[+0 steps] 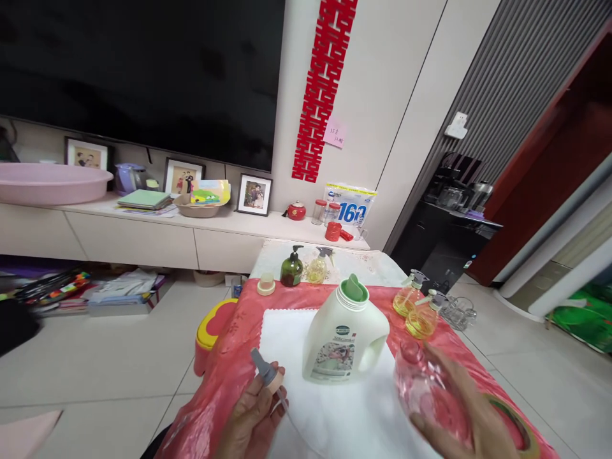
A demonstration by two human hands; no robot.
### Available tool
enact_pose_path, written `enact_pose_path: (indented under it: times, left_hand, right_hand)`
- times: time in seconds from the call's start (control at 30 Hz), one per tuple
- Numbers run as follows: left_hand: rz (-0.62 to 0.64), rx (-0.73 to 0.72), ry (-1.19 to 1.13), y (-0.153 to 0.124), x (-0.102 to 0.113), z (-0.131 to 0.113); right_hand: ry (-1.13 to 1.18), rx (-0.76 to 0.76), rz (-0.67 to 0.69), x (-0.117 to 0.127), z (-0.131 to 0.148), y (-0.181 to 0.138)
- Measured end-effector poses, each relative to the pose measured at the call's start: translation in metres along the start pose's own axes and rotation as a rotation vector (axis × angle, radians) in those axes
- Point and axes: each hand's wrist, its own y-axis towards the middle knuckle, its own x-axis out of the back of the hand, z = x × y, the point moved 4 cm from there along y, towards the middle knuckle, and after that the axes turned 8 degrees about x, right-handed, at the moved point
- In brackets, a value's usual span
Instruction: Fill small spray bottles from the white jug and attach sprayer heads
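Note:
My left hand is closed on a pump head with a grey top, a beige collar and a thin clear tube hanging down. At the lower right my right hand grips a clear bottle with an open neck; the red cloth shows pink through it, and motion blurs it a little. Between both hands a large pale-green detergent jug stands upright on a white cloth. Its cap is off, and a green spout shows in its mouth. Neither hand touches the jug.
Two spray bottles with yellow liquid stand at the right. Farther back are a green pump bottle, another spray bottle and a pale cap. A tape roll lies by my right hand. Red cloth covers the table.

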Motion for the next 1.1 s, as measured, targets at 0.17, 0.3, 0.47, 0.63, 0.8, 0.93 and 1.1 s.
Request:
enact_pose_path:
  times: [0.17,0.3,0.47,0.63,0.8,0.93,1.1]
  left_hand:
    - [0.114,0.001,0.082,-0.004,0.003,0.006]
    - [0.193,-0.079,0.119,-0.015,-0.005,0.004]
    - [0.221,-0.034,0.204,-0.015,-0.008,0.003]
    - [0.233,-0.012,0.182,-0.012,-0.004,0.002]
    - [0.256,-0.016,0.142,-0.011,-0.002,0.003]
    - [0.271,-0.002,0.153,-0.011,-0.002,0.003]
    - [0.289,-0.002,0.202,-0.012,-0.004,0.003]
  right_hand:
    - [-0.240,0.186,-0.074,0.029,0.003,0.061]
    - [-0.304,0.334,-0.067,0.035,0.014,0.098]
    - [-0.412,0.486,-0.031,0.035,0.018,0.125]
    - [-0.498,0.549,0.013,0.037,0.025,0.142]
    - [-0.572,0.577,0.078,0.037,0.033,0.152]
    - [-0.617,0.590,0.099,0.036,0.034,0.157]
    - [-0.665,0.619,0.121,0.034,0.036,0.160]
